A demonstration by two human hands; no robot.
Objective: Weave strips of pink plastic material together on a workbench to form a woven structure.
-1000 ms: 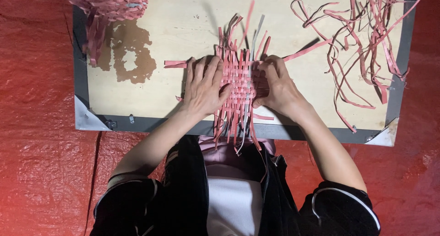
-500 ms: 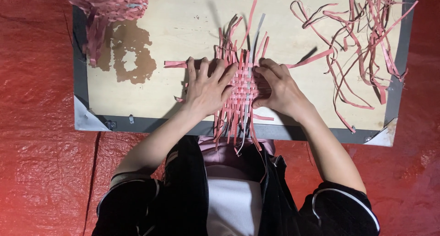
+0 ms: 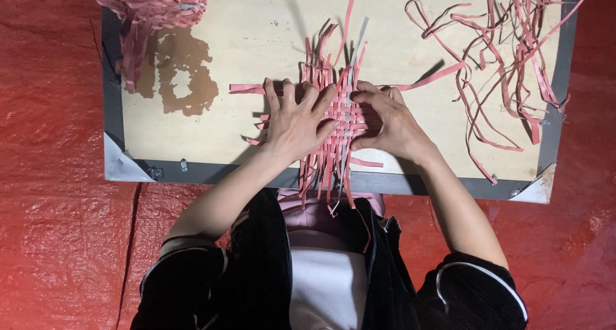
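Note:
A flat woven mat of pink strips (image 3: 341,115) lies on a pale wooden board (image 3: 256,41). Loose strip ends stick out past its top edge and hang over the board's near edge. My left hand (image 3: 296,119) lies flat on the left part of the weave, fingers spread and pressing down. My right hand (image 3: 385,121) rests on the right side, its fingertips pinching strips near the middle of the weave. One long pink strip (image 3: 427,78) runs from under my right hand out to the right.
A heap of loose pink strips (image 3: 513,54) lies at the board's right end. A woven pink basket (image 3: 151,3) sits at the top left corner, beside a brown stain (image 3: 183,73). The board has a grey frame (image 3: 218,171) and lies on red sheeting (image 3: 51,176).
Both hands have shifted slightly on the weave. My left fingers have spread wider, and my right fingers have curled in toward the middle strips.

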